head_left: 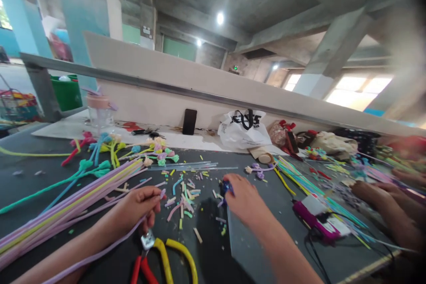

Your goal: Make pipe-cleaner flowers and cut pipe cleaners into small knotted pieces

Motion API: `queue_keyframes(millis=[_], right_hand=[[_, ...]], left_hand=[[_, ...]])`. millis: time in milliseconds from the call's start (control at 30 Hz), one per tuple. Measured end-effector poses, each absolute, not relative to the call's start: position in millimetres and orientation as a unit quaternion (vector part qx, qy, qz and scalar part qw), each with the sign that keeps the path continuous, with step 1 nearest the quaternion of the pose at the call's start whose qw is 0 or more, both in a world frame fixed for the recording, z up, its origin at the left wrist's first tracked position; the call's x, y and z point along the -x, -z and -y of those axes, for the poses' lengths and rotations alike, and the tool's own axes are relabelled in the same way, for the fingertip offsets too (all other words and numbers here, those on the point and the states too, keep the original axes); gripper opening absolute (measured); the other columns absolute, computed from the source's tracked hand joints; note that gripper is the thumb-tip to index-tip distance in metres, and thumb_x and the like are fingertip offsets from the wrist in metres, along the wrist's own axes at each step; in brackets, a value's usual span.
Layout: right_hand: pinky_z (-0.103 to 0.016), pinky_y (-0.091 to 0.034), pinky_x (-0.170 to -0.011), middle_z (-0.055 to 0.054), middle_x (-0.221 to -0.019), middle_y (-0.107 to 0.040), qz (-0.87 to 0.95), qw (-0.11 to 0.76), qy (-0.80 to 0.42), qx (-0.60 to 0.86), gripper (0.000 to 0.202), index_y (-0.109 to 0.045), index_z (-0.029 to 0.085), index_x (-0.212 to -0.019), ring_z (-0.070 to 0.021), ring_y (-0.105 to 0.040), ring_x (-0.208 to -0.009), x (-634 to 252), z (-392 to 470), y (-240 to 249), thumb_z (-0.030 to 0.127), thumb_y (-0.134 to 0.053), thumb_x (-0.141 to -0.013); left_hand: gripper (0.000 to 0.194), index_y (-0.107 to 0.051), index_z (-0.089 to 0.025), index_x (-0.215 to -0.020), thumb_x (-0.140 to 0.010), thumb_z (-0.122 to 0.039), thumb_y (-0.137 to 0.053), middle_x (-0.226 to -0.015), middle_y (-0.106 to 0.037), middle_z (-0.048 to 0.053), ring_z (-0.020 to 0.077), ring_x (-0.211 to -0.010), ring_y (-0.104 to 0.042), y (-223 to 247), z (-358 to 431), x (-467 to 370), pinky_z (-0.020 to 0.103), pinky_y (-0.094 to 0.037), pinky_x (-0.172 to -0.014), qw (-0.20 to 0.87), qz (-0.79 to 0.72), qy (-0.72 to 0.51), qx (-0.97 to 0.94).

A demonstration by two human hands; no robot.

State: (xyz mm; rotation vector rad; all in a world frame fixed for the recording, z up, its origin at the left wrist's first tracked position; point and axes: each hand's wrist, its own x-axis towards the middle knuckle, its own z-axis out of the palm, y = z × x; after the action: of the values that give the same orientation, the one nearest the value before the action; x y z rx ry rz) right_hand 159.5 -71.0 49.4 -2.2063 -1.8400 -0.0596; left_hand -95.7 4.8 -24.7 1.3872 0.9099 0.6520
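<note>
- Your left hand (148,204) pinches a lilac strip (100,253) near its end.
- The strip's long axis slants from those fingertips, alongside your left forearm, toward the desk's near edge and its left side.
- Your right hand (241,191) covers part of a small blue thing (228,187); you can't tell whether it's gripped or only touched.
- That blue thing lies to the right of the strip's tip, well apart, with cut scraps (186,204) between; your right hand is nearer.
- Pliers (147,240) lie just nearside of your left hand, handles toward the near edge of the desk (20,186).
</note>
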Motion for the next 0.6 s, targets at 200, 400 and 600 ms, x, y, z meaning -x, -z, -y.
queue_keyframes(millis=[200, 400, 600], right_hand=[[-0.041, -0.038, -0.080, -0.013, -0.114, -0.054, 0.578, -0.009, -0.001, 0.816, 0.047, -0.049, 0.015, -0.111, -0.0298, -0.048, -0.106, -217, 58, -10, 0.010, -0.048, -0.064], [-0.031, -0.038, -0.080, -0.014, -0.101, -0.057, 0.602, 0.047, 0.007, 0.797, 0.040, -0.051, 0.011, -0.100, -0.0229, -0.055, -0.094, -222, 53, -17, 0.006, -0.047, -0.061], [-0.029, -0.041, -0.057, -0.003, -0.072, -0.060, 0.528, 0.388, -0.050, 0.754, 0.037, -0.054, 0.017, -0.096, -0.0176, -0.054, -0.058, -195, 60, -55, 0.026, -0.059, -0.060]], left_hand=[[0.029, -0.050, -0.016, -0.072, -0.070, -0.044, -0.059, -0.055, -0.054, -0.004, 0.0037, -0.033, -0.041, 24, -8, 97, 0.014, -0.027, -0.029, 0.706, -0.333, -0.337, -0.527], [0.029, -0.046, -0.016, -0.074, -0.068, -0.039, -0.063, -0.060, -0.059, -0.003, 0.0067, -0.041, -0.052, 10, -2, 97, 0.016, -0.037, -0.036, 0.721, -0.339, -0.365, -0.481], [0.026, -0.046, -0.017, -0.076, -0.071, -0.035, -0.062, -0.070, -0.064, 0.001, 0.0102, -0.049, -0.058, 6, 0, 100, 0.020, -0.043, -0.045, 0.745, -0.333, -0.375, -0.440]])
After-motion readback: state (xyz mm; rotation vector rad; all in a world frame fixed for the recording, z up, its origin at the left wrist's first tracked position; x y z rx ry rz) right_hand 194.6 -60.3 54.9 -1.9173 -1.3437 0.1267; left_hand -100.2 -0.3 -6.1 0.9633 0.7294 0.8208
